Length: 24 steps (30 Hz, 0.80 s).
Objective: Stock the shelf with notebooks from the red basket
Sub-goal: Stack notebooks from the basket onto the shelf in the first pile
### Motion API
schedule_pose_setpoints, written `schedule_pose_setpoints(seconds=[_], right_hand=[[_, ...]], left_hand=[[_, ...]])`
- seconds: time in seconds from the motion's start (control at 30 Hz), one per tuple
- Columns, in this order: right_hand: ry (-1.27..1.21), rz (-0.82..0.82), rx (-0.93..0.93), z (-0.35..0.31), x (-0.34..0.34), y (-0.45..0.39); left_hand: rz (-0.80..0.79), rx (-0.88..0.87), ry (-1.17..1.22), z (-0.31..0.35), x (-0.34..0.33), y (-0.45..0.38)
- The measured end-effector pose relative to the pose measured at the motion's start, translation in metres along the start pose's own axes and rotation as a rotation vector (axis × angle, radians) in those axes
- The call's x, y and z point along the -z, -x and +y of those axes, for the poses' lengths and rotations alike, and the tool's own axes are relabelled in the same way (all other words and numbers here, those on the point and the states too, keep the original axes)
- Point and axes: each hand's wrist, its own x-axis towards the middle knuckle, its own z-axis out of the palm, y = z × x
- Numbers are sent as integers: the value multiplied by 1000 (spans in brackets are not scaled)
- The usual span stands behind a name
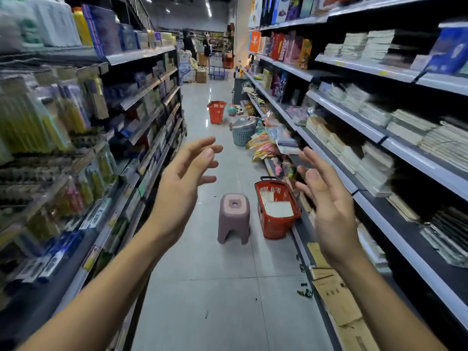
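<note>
A red basket (274, 225) stands on the aisle floor against the right-hand shelving, with white notebooks (278, 209) lying inside it. The shelf (374, 206) on the right carries stacks of notebooks (372, 168) on several levels. Both my hands are raised in front of me over the aisle, well above and short of the basket. My left hand (182, 183) is open with fingers spread and holds nothing. My right hand (326, 201) is open too, palm facing left, empty.
A pink plastic stool (234, 217) stands just left of the basket. Farther down the aisle are a second red basket (216, 111), a grey lidded basket (243, 131) and spilled colourful packs (263, 145). Flattened cardboard (334, 297) lies by the shelf base. Stationery shelving (76, 153) lines the left.
</note>
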Motion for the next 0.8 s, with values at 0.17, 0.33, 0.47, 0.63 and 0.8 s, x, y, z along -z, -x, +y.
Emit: schedule_pose_setpoints(seconds=[0.17,0.33,0.47,0.63,0.8], right_hand=[[33,36,1,82,-18,-100],[-14,97,-28,166,-38,-229],[-6,152,-56,217,-53,-324],[21,165,-101,280,-72,-421],[64,273,-176,357,-84,-503]], left_hand=[[-38,11,15,-79,-7,-115],[-68,54,-10,-143,-14,-246],[-101,78,-27,-177,-19,-351],[-142,112,-3,-241,-30,-465],[-268,176,6,-331,-44,-578]])
